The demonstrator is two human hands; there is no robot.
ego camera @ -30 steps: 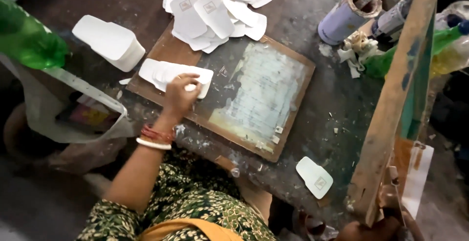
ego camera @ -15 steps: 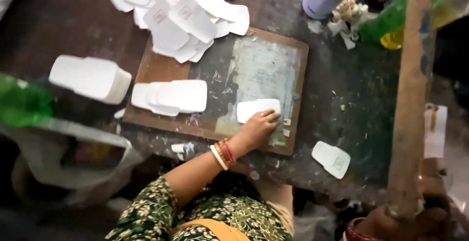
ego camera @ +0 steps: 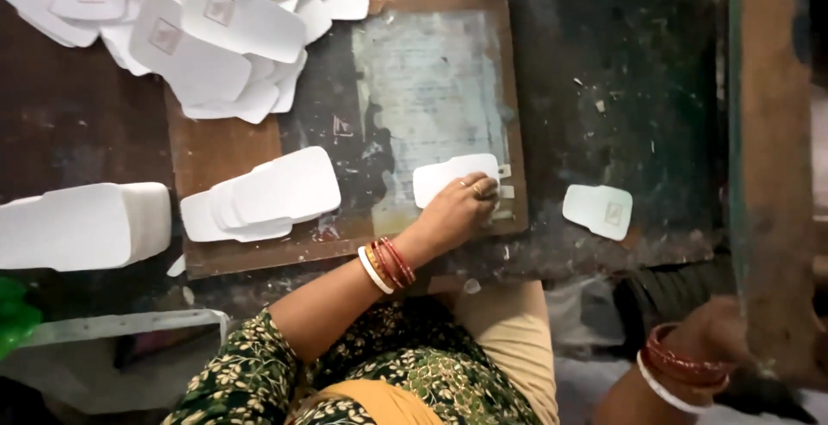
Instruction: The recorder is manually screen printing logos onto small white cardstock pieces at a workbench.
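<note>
The left hand (ego camera: 457, 209) lies flat on a white card (ego camera: 448, 177), with its fingers pressed together on the card's near edge, holding it down on the pale printing patch (ego camera: 431, 106) of the brown board (ego camera: 224, 153). The card sits at the near right corner of that patch, right under the fingertips and close to the board's right rim. Out to the left of the hand there is a small fanned pile of plain cards (ego camera: 267, 196) on the board, and further left a thick stack of plain cards (ego camera: 82, 225) on the dark table (ego camera: 621, 89). Up past the hand, on the far side, lies a big loose heap of cards with a little square mark (ego camera: 216, 37) on them. One more marked card (ego camera: 598, 210) lies alone on the table just to the right of the hand. So it looks like many cards are done and a good lot are left, and this one is in the middle of its turn. The right hand (ego camera: 716, 339) is low and to the right, near a wooden post (ego camera: 768, 175); it seems to be closed on something there, but I cannot tell what it holds. The post stands like a wall on the right side, so there is little room that way. The table between the board and the post is bare but for the lone card. The near edge of the table is just below the wrist, so the hand has most room to move up and to the left.
</note>
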